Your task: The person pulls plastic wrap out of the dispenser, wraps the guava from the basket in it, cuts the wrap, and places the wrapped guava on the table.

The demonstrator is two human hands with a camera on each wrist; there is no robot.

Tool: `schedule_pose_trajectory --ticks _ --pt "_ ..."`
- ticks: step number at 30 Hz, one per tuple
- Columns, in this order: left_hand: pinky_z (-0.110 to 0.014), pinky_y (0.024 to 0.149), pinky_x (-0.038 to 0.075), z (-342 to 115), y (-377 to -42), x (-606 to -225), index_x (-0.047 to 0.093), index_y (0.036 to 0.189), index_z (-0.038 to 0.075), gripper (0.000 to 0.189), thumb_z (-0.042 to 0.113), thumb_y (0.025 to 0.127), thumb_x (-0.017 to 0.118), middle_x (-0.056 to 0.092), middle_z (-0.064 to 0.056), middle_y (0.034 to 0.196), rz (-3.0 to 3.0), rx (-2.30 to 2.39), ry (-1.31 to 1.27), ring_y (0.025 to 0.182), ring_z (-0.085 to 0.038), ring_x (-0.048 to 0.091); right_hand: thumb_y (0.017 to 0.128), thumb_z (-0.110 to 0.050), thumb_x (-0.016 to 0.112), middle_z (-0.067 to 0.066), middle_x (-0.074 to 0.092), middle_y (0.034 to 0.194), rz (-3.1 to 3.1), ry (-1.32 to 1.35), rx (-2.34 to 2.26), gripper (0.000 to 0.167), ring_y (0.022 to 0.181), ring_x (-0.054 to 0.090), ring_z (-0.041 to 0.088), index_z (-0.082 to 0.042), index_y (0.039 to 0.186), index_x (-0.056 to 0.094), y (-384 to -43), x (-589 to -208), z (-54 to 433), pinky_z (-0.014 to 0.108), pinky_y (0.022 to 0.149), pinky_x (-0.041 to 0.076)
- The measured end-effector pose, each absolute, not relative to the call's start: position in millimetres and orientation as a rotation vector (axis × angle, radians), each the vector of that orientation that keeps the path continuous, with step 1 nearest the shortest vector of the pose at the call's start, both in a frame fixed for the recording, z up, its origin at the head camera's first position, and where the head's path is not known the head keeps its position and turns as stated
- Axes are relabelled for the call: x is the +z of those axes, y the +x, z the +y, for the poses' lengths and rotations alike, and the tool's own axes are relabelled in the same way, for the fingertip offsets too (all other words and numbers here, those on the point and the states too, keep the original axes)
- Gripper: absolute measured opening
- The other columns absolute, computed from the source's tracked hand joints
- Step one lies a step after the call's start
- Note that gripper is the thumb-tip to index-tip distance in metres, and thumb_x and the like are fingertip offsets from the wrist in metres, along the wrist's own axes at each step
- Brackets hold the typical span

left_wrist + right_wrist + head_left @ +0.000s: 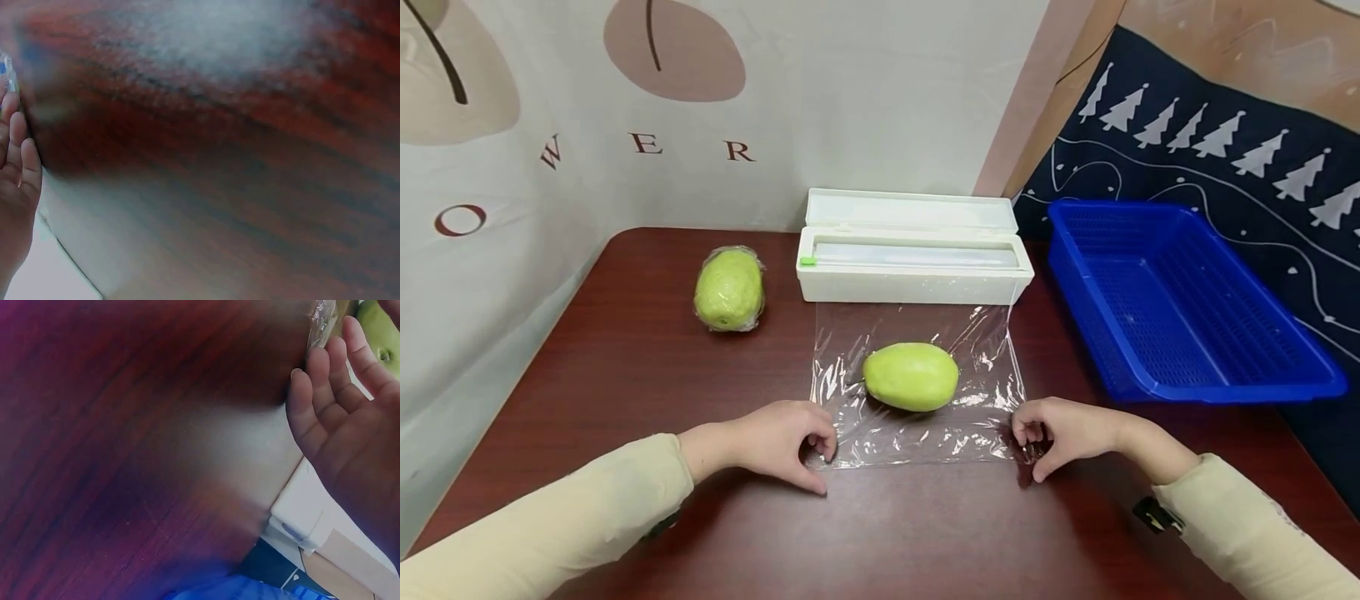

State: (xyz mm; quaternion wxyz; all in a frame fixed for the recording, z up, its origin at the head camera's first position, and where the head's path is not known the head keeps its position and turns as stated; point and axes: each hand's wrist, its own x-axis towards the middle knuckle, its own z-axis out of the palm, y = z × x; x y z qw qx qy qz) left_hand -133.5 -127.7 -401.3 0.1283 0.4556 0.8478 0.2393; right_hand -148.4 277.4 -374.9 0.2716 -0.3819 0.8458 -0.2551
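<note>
A smooth green oval fruit point(911, 377) lies on a sheet of clear cling film point(917, 442) spread flat on the table. The film runs out from the front of a white cling film dispenser point(917, 287), whose lid stands raised. At the film's near left corner is my left hand point(782, 442), fingers bent loosely and thumb apart from them. My right hand point(1067, 432) is at the near right corner, its fingertips against the film edge and a gap between thumb and fingers. In the right wrist view, the fingers point(319, 381) look relaxed beside the crinkled film.
Another green fruit point(730, 290), wrapped in clear film, sits at the back left. A blue plastic basket point(1150, 389) stands to the right. A small green slider point(807, 261) is at the left end of the dispenser. Printed cloth hangs behind the dark red-brown table point(917, 542).
</note>
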Motion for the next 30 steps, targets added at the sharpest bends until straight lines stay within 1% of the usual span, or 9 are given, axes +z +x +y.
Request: schedule_pose_trajectory --ticks 5,9,12,16,20,22,25,30 --pt "-0.013 0.064 0.037 -127.4 -134.0 -402.9 0.059 0.071 0.026 0.022 0.035 0.066 0.078 0.048 0.018 0.072 2.478 0.585 1.366 0.072 0.005 0.043 0.061 -0.016 0.082 -0.012 0.047 0.074 2.346 -1.070 -0.556 0.032 0.070 0.043 -0.001 -0.017 0.075 0.054 -145.7 -374.1 279.4 0.015 0.063 0.039" --pt "-0.013 0.065 0.039 -126.5 -135.6 -401.8 0.059 0.070 0.026 0.015 0.026 0.071 0.074 0.048 0.017 0.073 2.453 0.580 1.366 0.071 0.005 0.043 0.065 -0.011 0.079 -0.011 0.047 0.072 2.368 -1.151 -0.516 0.023 0.069 0.043 -0.003 -0.019 0.073 0.059 -145.7 -373.5 280.2 0.015 0.061 0.040" --pt "-0.013 0.065 0.039 -125.9 -136.8 -400.2 0.059 0.069 0.026 0.014 0.022 0.074 0.071 0.048 0.017 0.072 2.435 0.587 1.364 0.070 0.004 0.044 0.068 -0.007 0.076 -0.010 0.049 0.070 2.366 -1.206 -0.552 0.017 0.068 0.043 -0.004 -0.018 0.070 0.063 -146.8 -374.6 280.4 0.015 0.059 0.041" --pt "-0.012 0.064 0.038 -125.3 -137.4 -398.7 0.059 0.069 0.025 0.013 0.024 0.074 0.071 0.048 0.017 0.071 2.427 0.589 1.361 0.069 0.004 0.044 0.070 -0.004 0.072 -0.010 0.050 0.069 2.355 -1.216 -0.600 0.016 0.067 0.044 -0.006 -0.018 0.068 0.065 -148.7 -376.2 281.8 0.014 0.058 0.042" --pt "-0.012 0.063 0.037 -124.8 -137.4 -398.6 0.059 0.071 0.025 0.015 0.028 0.072 0.074 0.048 0.016 0.070 2.424 0.587 1.362 0.068 0.004 0.043 0.070 -0.004 0.073 -0.011 0.050 0.067 2.331 -1.212 -0.627 0.016 0.066 0.045 -0.006 -0.017 0.067 0.064 -150.8 -376.2 285.0 0.015 0.057 0.043" --pt "-0.011 0.062 0.037 -124.5 -137.7 -397.7 0.059 0.071 0.024 0.015 0.026 0.073 0.073 0.048 0.016 0.070 2.415 0.588 1.357 0.068 0.004 0.043 0.070 -0.004 0.073 -0.012 0.050 0.067 2.317 -1.212 -0.635 0.016 0.066 0.045 -0.005 -0.017 0.068 0.064 -151.7 -375.3 286.3 0.016 0.057 0.043" --pt "-0.012 0.062 0.038 -124.5 -138.5 -395.9 0.059 0.070 0.023 0.013 0.020 0.075 0.070 0.049 0.014 0.070 2.393 0.607 1.356 0.066 0.004 0.044 0.071 -0.005 0.073 -0.012 0.050 0.067 2.299 -1.207 -0.639 0.015 0.066 0.046 -0.005 -0.017 0.068 0.065 -152.5 -373.2 287.4 0.017 0.057 0.044" --pt "-0.012 0.059 0.039 -127.0 -139.2 -392.1 0.059 0.069 0.022 0.014 0.016 0.078 0.068 0.049 0.016 0.066 2.361 0.646 1.304 0.062 0.005 0.045 0.072 -0.007 0.072 -0.013 0.054 0.070 2.296 -1.195 -0.616 0.014 0.068 0.049 -0.005 -0.018 0.069 0.066 -153.4 -367.3 287.1 0.018 0.060 0.046"
